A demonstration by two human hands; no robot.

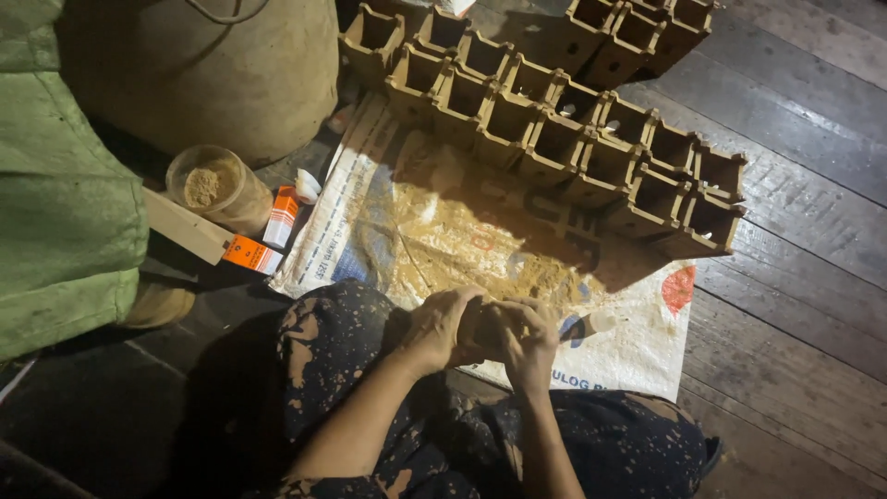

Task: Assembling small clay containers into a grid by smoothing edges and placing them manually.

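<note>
Woven sack (434, 231) on plank floor; both hands (485, 334) clenched round brown piece, mostly hidden, shape unclear

pots (554, 139): matt rough clay | sack (443, 231): woven plastic, dusty | floor (804, 305): worn wood planks

You have two hands (443, 328) (525, 337) at work, one woven sack (407, 231) spread out, one clear jar (214, 188) of powder, and more than twenty square clay pots (554, 139), too crowded to count exactly.
</note>
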